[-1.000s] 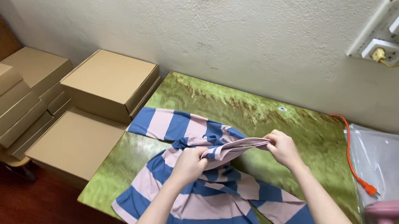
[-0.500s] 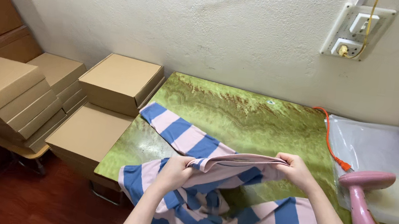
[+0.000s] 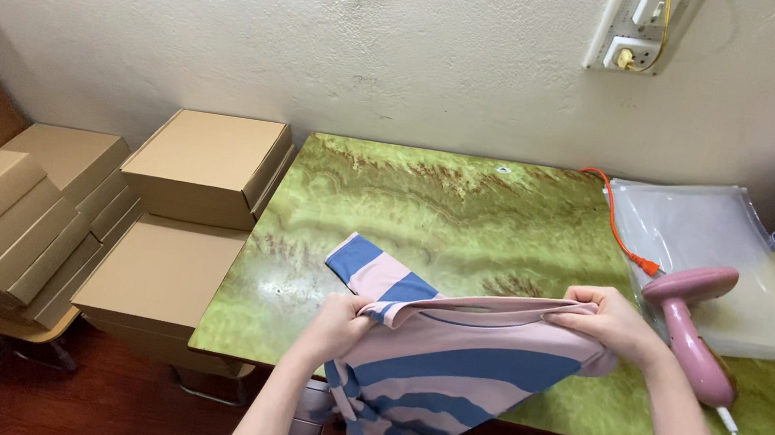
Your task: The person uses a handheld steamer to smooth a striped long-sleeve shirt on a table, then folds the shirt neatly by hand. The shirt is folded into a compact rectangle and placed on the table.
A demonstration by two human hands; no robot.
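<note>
Both hands hold a pink and blue striped shirt (image 3: pixel 457 369) up over the near edge of a green marbled table (image 3: pixel 450 206). The left hand (image 3: pixel 342 322) is closed in a pinch on the shirt's left shoulder, just beside a striped sleeve (image 3: pixel 370 271) that lies flat on the tabletop and points away toward the far left. The right hand (image 3: pixel 605 324) is curled shut over the opposite shoulder, fingers folded over the cloth and knuckles up. Between the two hands the top edge of the shirt is pulled nearly straight, with the neckline showing as a thin dark curve below it. The body of the shirt hangs down from that edge over the front of the table, and its lower part dangles in loose folds above the dark wooden floor (image 3: pixel 119 402). Just to the right of the right hand a pink handheld steamer (image 3: pixel 696 322) lies on the table, its white cord running off the near edge. Behind it a stack of clear plastic bags (image 3: pixel 736 256) rests at the far right corner, with an orange cable (image 3: pixel 623 230) running along its left side. A wall socket (image 3: pixel 637 25) sits high on the plastered wall. To the left of the table, brown cardboard boxes (image 3: pixel 192 170) are piled in stacks.
</note>
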